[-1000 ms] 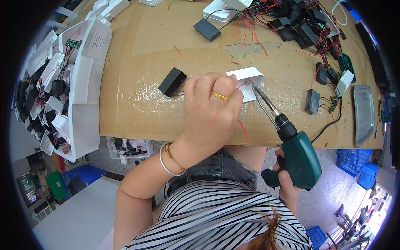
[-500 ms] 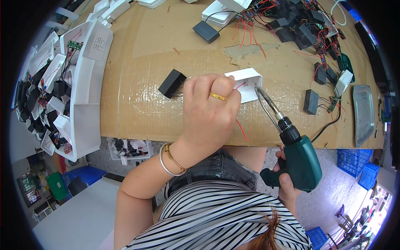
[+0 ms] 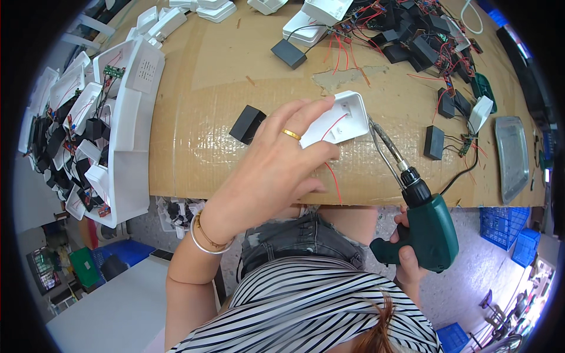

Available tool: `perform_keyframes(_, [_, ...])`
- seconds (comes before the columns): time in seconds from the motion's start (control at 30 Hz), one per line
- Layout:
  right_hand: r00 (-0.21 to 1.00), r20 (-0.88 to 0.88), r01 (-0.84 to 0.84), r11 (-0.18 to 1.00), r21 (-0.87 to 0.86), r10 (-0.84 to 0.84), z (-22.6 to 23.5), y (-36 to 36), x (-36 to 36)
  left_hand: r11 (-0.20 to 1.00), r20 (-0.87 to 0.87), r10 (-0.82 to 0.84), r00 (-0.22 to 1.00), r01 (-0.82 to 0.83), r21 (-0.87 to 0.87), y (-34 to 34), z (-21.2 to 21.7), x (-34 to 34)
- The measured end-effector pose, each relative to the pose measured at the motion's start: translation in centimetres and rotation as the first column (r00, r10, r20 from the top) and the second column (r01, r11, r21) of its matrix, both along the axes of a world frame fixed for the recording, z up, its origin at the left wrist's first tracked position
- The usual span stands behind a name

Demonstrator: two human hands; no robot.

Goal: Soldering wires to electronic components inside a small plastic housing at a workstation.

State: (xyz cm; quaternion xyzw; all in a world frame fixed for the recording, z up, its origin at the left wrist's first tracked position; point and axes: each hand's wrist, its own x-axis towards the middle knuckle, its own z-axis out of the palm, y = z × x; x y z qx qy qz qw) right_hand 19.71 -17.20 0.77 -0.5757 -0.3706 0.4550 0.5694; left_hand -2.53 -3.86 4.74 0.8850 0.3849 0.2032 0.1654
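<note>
My left hand [image 3: 276, 162] rests on a white plastic housing [image 3: 341, 117] on the cardboard-covered bench, fingers spread over its near side, a gold ring on one finger. Red wires run from the housing toward the table edge. My right hand [image 3: 406, 256] grips the handle of a green electric screwdriver [image 3: 426, 226] below the bench edge. Its long bit [image 3: 382, 144] points up to the housing's right side and touches or nearly touches it. A small black box [image 3: 247, 123] lies just left of my left hand.
A stack of white trays [image 3: 120, 135] with black modules and circuit boards stands at the left. Black boxes with red wires [image 3: 412, 41] crowd the far right. A metal tray [image 3: 511, 154] lies at the right edge. More white housings [image 3: 312, 23] sit at the back.
The white housing has been tilted and shifted slightly under my left hand. The screwdriver has stayed at its right side, lowering a little.
</note>
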Motion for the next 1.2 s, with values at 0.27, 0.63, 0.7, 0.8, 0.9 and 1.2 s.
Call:
perform_keyframes(0.27, [1.000, 0.029, 0.005, 1.000, 0.029, -0.006, -0.2, -0.4, 0.5, 0.982, 0.022, -0.060, 0.998, 0.055, 0.180, -0.2, -0.7, 0.5])
perform_keyframes(0.63, [1.000, -0.030, -0.008, 0.998, 0.056, 0.009, -0.5, -0.4, 1.2, 0.960, 0.256, -0.069, 0.964, -0.005, 0.278, 0.1, -2.4, 1.4])
perform_keyframes(0.7, [0.999, -0.042, -0.031, 0.998, 0.053, 0.033, -0.6, -0.4, 1.3, 0.966, 0.305, -0.059, 0.951, -0.022, 0.258, 0.2, -2.6, 1.2])
perform_keyframes(0.8, [0.997, -0.054, -0.043, 0.997, 0.070, 0.047, -0.6, -0.4, 1.4, 0.962, 0.354, -0.063, 0.933, -0.037, 0.270, 0.4, -2.5, 1.1])
perform_keyframes(0.9, [0.999, -0.024, -0.023, 0.995, 0.096, 0.025, -0.8, -0.3, 1.3, 0.950, 0.354, -0.108, 0.929, -0.009, 0.312, 0.3, -2.6, 1.0])
perform_keyframes(1.2, [0.998, -0.051, 0.025, 0.996, 0.081, -0.021, 0.0, -0.3, 0.8, 0.944, 0.389, -0.054, 0.920, -0.081, 0.321, 0.7, -3.1, 1.3])
